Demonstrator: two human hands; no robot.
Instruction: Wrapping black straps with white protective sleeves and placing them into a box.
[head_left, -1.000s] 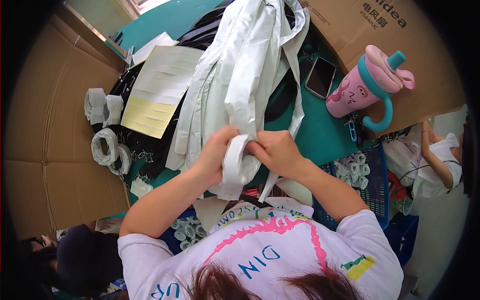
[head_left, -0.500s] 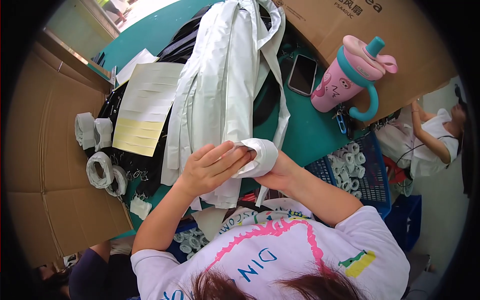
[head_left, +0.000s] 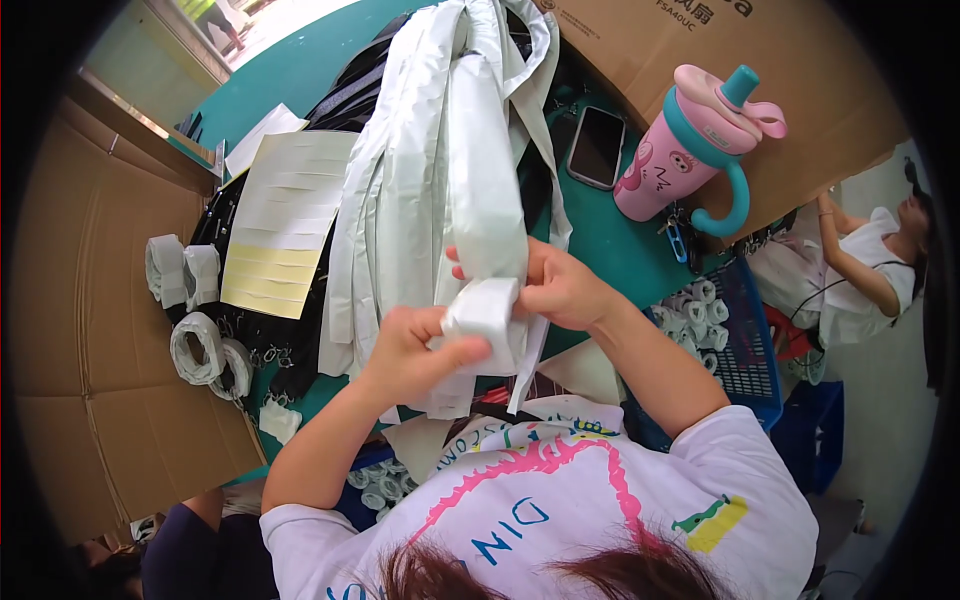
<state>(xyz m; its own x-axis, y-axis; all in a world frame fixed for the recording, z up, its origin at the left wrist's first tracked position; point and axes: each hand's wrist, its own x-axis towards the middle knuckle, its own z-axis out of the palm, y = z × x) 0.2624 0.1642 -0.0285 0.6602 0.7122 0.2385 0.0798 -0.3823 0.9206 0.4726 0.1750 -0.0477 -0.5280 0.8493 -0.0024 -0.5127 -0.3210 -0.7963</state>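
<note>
At the near edge of the table, a white rolled-up strip (head_left: 488, 325) sits between my hands. My left hand (head_left: 410, 350) is closed around its left side, thumb lying across the front. My right hand (head_left: 568, 287) pinches the flat white band (head_left: 487, 200) just above the roll, some of its fingers hidden behind the band. That band runs up over a thick bundle of long white strips (head_left: 400, 190), which spreads along the table away from me.
A pink cup (head_left: 665, 155) with a teal handle and a phone (head_left: 596, 147) stand right of the bundle. Left are slitted paper sheets (head_left: 280, 215) and finished white rolls (head_left: 197, 347). A blue basket (head_left: 750, 350) holds more rolls. Cardboard (head_left: 130, 320) borders the left; co-workers sit nearby.
The roll has turned and moved slightly down and left. My right hand has come up from beneath it onto the band; my left hand has shifted from its opening to grip its side.
</note>
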